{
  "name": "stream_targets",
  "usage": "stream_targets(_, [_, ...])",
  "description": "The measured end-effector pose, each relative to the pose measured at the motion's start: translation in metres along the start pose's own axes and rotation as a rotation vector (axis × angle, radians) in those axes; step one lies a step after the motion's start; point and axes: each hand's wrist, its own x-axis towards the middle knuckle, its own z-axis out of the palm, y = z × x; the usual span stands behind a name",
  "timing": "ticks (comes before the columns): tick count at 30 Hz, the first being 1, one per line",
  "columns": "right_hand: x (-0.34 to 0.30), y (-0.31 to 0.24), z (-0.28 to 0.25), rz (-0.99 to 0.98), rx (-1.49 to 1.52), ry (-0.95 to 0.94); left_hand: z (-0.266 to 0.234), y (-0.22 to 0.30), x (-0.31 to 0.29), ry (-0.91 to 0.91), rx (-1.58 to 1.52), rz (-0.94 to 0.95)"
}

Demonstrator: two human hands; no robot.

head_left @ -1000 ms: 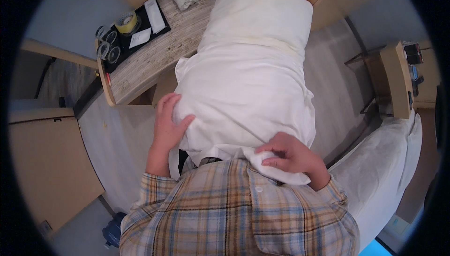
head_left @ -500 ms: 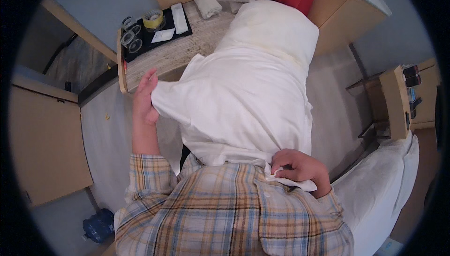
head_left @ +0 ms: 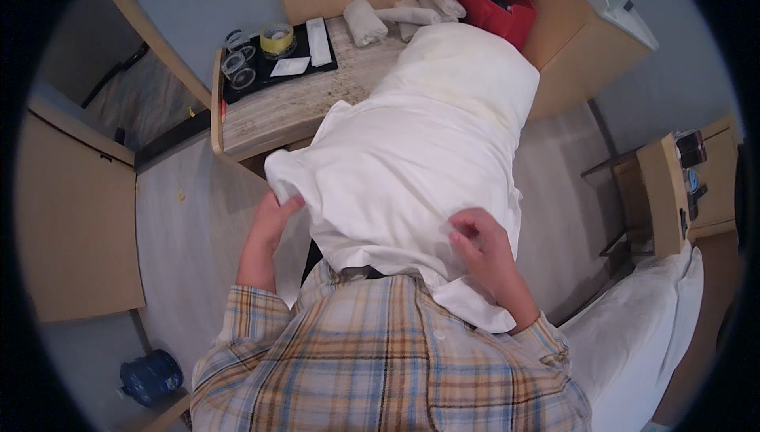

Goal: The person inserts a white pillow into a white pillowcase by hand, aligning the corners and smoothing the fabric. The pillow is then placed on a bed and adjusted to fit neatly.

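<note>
A white pillow point(head_left: 475, 64) lies half inside a loose white pillowcase point(head_left: 396, 171), its bare, slightly yellowed end pointing away from me. The case's near edge rests against my plaid shirt. At the case's left corner, my left hand point(head_left: 273, 218) is closed on the cloth, thumb on the near side and fingers hidden under the fabric. My right hand point(head_left: 487, 254) hovers over or lightly touches the right part of the case, fingers curled with a gap to the thumb and no cloth visibly gripped. Below that wrist hangs a loose flap of the case.
Behind the pillow, a wooden desk point(head_left: 277, 123) holds a black tray point(head_left: 229, 93) with glasses and a yellow tape roll point(head_left: 277, 39), rolled white towels point(head_left: 364, 22) and a red bag point(head_left: 495, 13). White bedding point(head_left: 633, 337) lies at right; a blue water jug point(head_left: 150, 377) at lower left.
My right hand has let go of the case's near edge and moved up over the cloth. My left hand has moved down and right, its fingers now under the case's corner.
</note>
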Motion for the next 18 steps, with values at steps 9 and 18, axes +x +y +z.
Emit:
stream_targets(9, [0.044,0.008,0.008,-0.093,-0.433,-0.113,-0.036,0.016,0.006,0.301,-0.115,0.192])
stream_targets(18, [0.086,0.022,-0.005,-0.081,-0.480,0.246,0.025,0.048,0.009,0.369,0.685,0.686])
